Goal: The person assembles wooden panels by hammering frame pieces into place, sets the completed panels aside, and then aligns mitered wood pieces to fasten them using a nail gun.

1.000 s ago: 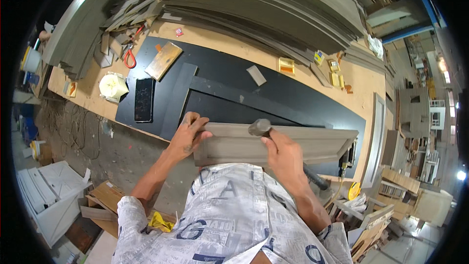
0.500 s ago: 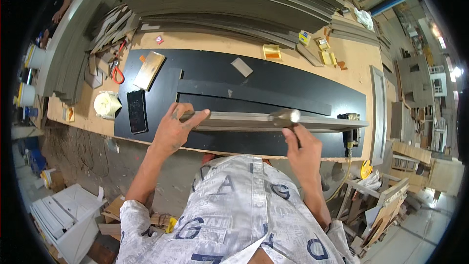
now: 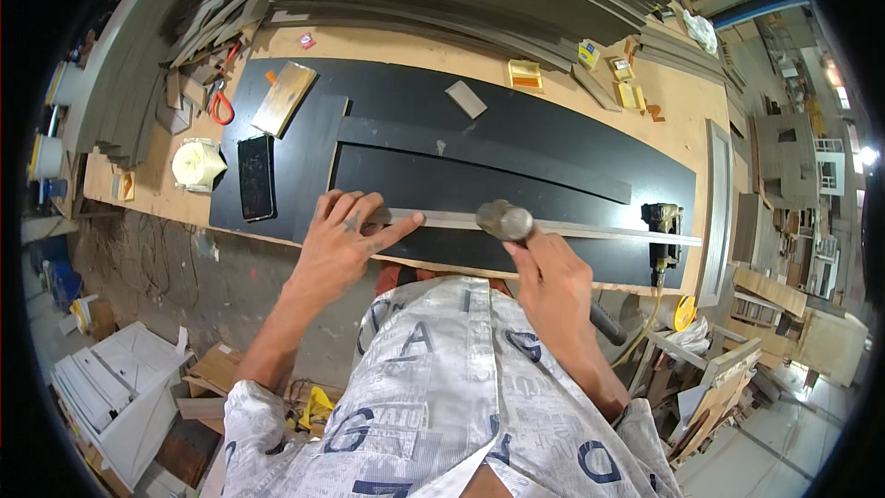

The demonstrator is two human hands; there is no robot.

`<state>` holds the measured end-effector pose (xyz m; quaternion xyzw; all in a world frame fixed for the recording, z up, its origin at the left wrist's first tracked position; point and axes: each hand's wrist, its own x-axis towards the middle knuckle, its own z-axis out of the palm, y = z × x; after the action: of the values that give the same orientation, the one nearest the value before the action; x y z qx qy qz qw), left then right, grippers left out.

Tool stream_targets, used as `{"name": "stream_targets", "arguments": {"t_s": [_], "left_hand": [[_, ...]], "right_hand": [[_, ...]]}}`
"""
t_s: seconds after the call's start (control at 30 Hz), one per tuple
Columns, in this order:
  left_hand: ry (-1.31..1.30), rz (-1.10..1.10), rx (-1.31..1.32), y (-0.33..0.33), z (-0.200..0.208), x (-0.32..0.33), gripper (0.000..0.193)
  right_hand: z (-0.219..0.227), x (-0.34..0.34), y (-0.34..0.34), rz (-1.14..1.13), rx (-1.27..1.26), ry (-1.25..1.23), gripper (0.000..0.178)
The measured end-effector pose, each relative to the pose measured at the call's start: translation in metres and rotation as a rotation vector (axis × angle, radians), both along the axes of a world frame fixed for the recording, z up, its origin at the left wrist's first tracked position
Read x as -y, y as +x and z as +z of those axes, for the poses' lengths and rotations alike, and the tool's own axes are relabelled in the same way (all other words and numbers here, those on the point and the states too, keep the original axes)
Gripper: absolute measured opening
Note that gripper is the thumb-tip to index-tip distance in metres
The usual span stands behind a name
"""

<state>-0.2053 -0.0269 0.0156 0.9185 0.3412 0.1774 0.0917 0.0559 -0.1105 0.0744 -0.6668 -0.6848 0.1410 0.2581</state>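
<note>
A long grey strip (image 3: 590, 230) lies along the near edge of a black panel (image 3: 479, 157) on the wooden workbench (image 3: 406, 48). My left hand (image 3: 343, 242) presses flat on the strip's left end, fingers spread. My right hand (image 3: 553, 282) grips a hammer (image 3: 504, 219), whose metal head rests on or just above the strip near its middle. The hammer's handle is mostly hidden by my hand and runs back to the lower right.
On the bench lie a dark phone (image 3: 256, 177), a pale round object (image 3: 197, 164), a wooden block (image 3: 284, 98), red-handled pliers (image 3: 220, 107) and small yellow boxes (image 3: 525, 74). A black power tool (image 3: 664, 219) sits at the strip's right end. Grey boards are stacked behind.
The strip, seen broad-faced a second ago, now lies flat and thin on the panel. My right hand has brought the hammer head down onto it. My left hand has spread flat.
</note>
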Motion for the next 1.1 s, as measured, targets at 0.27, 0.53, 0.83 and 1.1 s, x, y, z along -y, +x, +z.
{"name": "stream_targets", "arguments": {"t_s": [0.27, 0.53, 0.83, 1.1], "left_hand": [[-0.085, -0.149, -0.027, 0.053, 0.004, 0.003, 0.068], [-0.101, -0.208, -0.065, 0.087, 0.008, 0.001, 0.064], [-0.075, -0.093, 0.104, 0.074, -0.002, 0.010, 0.062], [-0.008, -0.081, 0.093, 0.077, -0.003, 0.013, 0.052]], "right_hand": [[-0.004, 0.022, 0.031, -0.123, 0.024, -0.007, 0.029], [0.000, 0.034, 0.075, -0.252, 0.073, 0.034, 0.028], [-0.002, 0.016, 0.044, 0.060, -0.007, 0.086, 0.035], [-0.013, 0.017, 0.061, 0.098, 0.064, 0.061, 0.034]]}}
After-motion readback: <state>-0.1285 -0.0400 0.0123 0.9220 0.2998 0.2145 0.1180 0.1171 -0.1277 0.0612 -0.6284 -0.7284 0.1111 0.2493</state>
